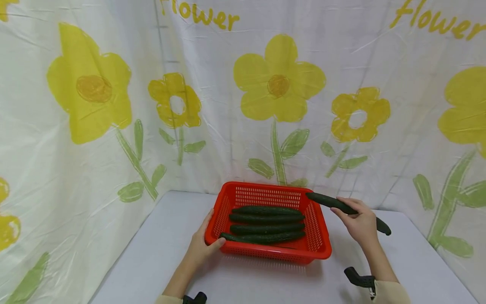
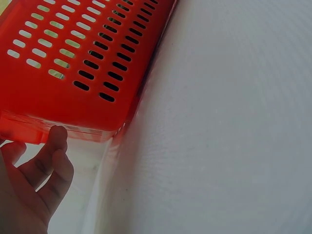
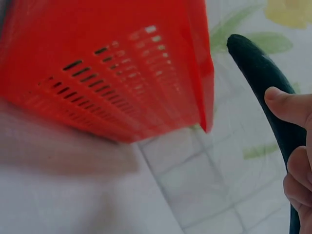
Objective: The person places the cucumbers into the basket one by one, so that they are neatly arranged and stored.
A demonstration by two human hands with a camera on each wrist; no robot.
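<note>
A red plastic basket with slotted walls stands on the table. Inside it several dark green cucumbers lie side by side, lengthwise across the basket. My left hand grips the basket's left side near the front corner, thumb on the rim and fingers along the outer wall. In the left wrist view, fingertips meet the basket's wall. Off the basket's right side, my right hand holds another cucumber around its middle. That cucumber slants, its far tip overlapping the back right rim in the head view.
The white tabletop extends around the basket. Behind it hangs a white curtain printed with yellow flowers, close to the table's back edge. Black wrist devices sit at both sleeves.
</note>
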